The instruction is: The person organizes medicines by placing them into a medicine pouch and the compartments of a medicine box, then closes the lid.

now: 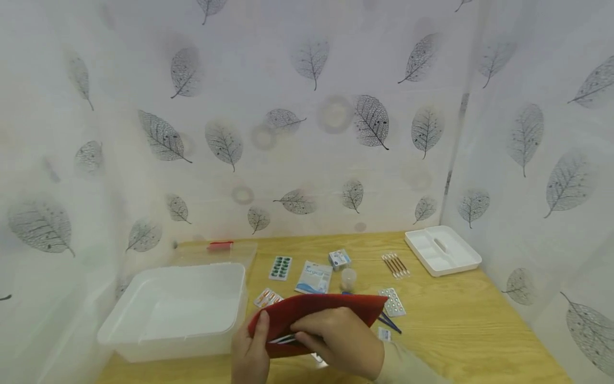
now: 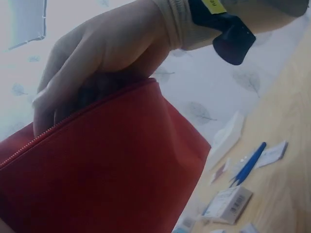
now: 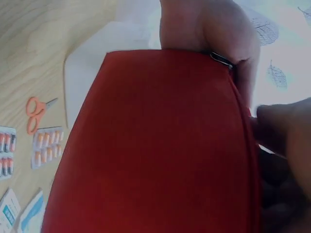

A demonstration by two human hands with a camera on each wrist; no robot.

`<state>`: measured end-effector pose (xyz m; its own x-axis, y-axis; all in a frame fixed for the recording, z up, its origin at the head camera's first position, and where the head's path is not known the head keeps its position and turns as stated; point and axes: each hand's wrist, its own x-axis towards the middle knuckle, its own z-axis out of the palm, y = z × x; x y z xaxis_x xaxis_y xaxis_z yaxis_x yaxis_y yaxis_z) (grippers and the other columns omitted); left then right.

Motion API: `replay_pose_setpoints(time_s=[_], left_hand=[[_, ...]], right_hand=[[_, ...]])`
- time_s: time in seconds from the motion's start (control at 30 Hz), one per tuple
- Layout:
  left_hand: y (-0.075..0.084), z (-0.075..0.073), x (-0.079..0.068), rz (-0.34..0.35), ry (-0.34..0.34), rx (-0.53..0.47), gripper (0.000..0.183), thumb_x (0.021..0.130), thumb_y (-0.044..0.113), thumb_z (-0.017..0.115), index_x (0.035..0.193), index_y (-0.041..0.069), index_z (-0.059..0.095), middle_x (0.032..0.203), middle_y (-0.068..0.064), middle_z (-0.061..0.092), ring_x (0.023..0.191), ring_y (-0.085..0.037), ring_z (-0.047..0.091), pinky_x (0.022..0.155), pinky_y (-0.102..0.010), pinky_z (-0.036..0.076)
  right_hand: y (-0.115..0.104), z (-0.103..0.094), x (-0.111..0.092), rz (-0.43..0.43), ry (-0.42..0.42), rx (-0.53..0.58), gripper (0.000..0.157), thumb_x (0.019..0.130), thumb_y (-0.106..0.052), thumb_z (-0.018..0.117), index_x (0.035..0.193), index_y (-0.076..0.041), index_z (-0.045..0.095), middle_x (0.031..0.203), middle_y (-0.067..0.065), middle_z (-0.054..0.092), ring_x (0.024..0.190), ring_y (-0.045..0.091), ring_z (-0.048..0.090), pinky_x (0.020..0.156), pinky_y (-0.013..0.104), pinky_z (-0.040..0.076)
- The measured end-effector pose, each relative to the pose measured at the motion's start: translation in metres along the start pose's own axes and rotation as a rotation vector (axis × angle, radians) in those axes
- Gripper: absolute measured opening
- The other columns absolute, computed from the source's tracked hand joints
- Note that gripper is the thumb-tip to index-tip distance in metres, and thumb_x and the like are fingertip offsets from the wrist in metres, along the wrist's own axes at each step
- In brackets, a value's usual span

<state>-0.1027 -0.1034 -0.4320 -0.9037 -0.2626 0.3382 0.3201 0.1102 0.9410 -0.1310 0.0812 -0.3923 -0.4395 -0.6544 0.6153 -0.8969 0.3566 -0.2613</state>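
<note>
A red zip pouch (image 1: 331,304) hangs tilted above the wooden table, its zipped mouth spread open. My left hand (image 1: 251,349) grips its left end, thumb over the rim. Reaching into the mouth is my right hand (image 1: 342,338), its fingertips partly hidden by the fabric. Between its thumb and fingers shows a slim silvery metal tool (image 1: 283,339), mostly hidden in the pouch. In the left wrist view, the right hand (image 2: 97,58) dips over the zip edge. The zip slider (image 3: 221,59) lies beside the left hand (image 3: 214,29) in the right wrist view.
A clear plastic bin (image 1: 182,304) stands left, a white divided tray (image 1: 443,250) back right. Between lie green blister pills (image 1: 280,268), a surgical packet (image 1: 314,277), a small box (image 1: 339,259), cotton swabs (image 1: 395,265), blue tweezers (image 1: 389,322) and orange-handled scissors (image 3: 36,116).
</note>
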Motion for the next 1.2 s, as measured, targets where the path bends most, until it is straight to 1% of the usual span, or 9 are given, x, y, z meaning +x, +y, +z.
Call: replay_pose_setpoints(time_s=[0.2, 0.27, 0.37, 0.43, 0.6, 0.77, 0.93, 1.07, 1.2], left_hand=[[0.012, -0.023, 0.007, -0.206, 0.111, 0.013, 0.035, 0.102, 0.017, 0.047, 0.117, -0.011, 0.059, 0.088, 0.007, 0.069, 0.081, -0.002, 0.064, 0.074, -0.014, 0.049], [0.017, -0.032, 0.011, -0.265, 0.146, 0.010, 0.039, 0.101, 0.022, 0.048, 0.121, -0.010, 0.058, 0.090, 0.009, 0.068, 0.081, -0.001, 0.063, 0.073, -0.014, 0.049], [0.025, -0.045, 0.017, -0.349, 0.187, -0.039, 0.047, 0.101, 0.029, 0.048, 0.127, -0.010, 0.054, 0.091, 0.010, 0.067, 0.082, 0.000, 0.062, 0.072, -0.015, 0.050], [0.029, -0.054, 0.022, -0.372, 0.208, -0.065, 0.050, 0.101, 0.033, 0.048, 0.129, -0.008, 0.052, 0.091, 0.011, 0.066, 0.083, 0.000, 0.062, 0.072, -0.016, 0.050], [0.036, -0.069, 0.037, -0.400, 0.295, -0.215, 0.042, 0.099, 0.038, 0.050, 0.125, 0.005, 0.053, 0.098, 0.012, 0.064, 0.092, -0.002, 0.061, 0.076, -0.016, 0.051], [0.041, -0.076, 0.052, -0.349, 0.352, -0.383, 0.038, 0.099, 0.036, 0.050, 0.126, 0.008, 0.050, 0.115, 0.000, 0.059, 0.109, -0.014, 0.054, 0.081, -0.019, 0.051], [0.045, -0.081, 0.060, -0.343, 0.341, -0.330, 0.041, 0.099, 0.042, 0.046, 0.128, 0.013, 0.049, 0.124, -0.005, 0.051, 0.112, -0.019, 0.048, 0.080, -0.020, 0.051], [0.046, -0.082, 0.063, -0.329, 0.346, -0.307, 0.042, 0.099, 0.043, 0.047, 0.127, 0.012, 0.050, 0.123, -0.006, 0.051, 0.111, -0.019, 0.048, 0.079, -0.020, 0.052], [0.043, -0.082, 0.062, -0.306, 0.358, -0.293, 0.042, 0.099, 0.041, 0.048, 0.125, 0.009, 0.053, 0.120, -0.007, 0.054, 0.109, -0.020, 0.051, 0.078, -0.019, 0.052]], right_hand=[[0.005, -0.022, 0.006, -0.253, 0.401, 0.059, 0.009, 0.093, -0.008, 0.062, 0.094, -0.004, 0.070, 0.089, 0.003, 0.070, 0.080, 0.010, 0.065, 0.072, 0.020, 0.053], [0.013, -0.032, 0.005, -0.280, 0.524, 0.085, 0.011, 0.093, -0.005, 0.061, 0.090, 0.001, 0.069, 0.082, 0.007, 0.069, 0.073, 0.013, 0.065, 0.066, 0.021, 0.053], [0.031, -0.043, -0.003, -0.172, 0.653, 0.093, 0.009, 0.090, 0.001, 0.060, 0.088, 0.005, 0.068, 0.078, 0.012, 0.068, 0.067, 0.016, 0.066, 0.063, 0.020, 0.053], [0.047, -0.045, -0.009, -0.015, 0.669, 0.061, 0.009, 0.087, 0.005, 0.060, 0.090, 0.003, 0.069, 0.079, 0.010, 0.069, 0.068, 0.014, 0.066, 0.063, 0.018, 0.053], [0.089, -0.034, -0.017, 0.413, 0.469, -0.018, 0.014, 0.089, -0.002, 0.065, 0.101, -0.005, 0.070, 0.089, 0.003, 0.071, 0.077, 0.010, 0.065, 0.064, 0.020, 0.053], [0.125, -0.001, -0.011, 0.681, 0.171, 0.004, 0.021, 0.090, -0.011, 0.066, 0.109, -0.003, 0.067, 0.093, 0.003, 0.068, 0.082, 0.014, 0.065, 0.071, 0.029, 0.055], [0.144, 0.038, -0.004, 0.848, -0.083, -0.065, 0.028, 0.089, -0.020, 0.067, 0.105, 0.003, 0.067, 0.090, 0.010, 0.068, 0.079, 0.022, 0.065, 0.071, 0.036, 0.055], [0.150, 0.067, 0.000, 0.917, -0.250, -0.147, 0.037, 0.089, -0.034, 0.067, 0.080, 0.002, 0.064, 0.071, 0.010, 0.063, 0.062, 0.022, 0.059, 0.061, 0.037, 0.051], [0.149, 0.081, 0.008, 0.963, -0.366, -0.210, 0.047, 0.088, -0.043, 0.067, 0.078, 0.002, 0.062, 0.071, 0.012, 0.062, 0.062, 0.023, 0.058, 0.064, 0.038, 0.053]])
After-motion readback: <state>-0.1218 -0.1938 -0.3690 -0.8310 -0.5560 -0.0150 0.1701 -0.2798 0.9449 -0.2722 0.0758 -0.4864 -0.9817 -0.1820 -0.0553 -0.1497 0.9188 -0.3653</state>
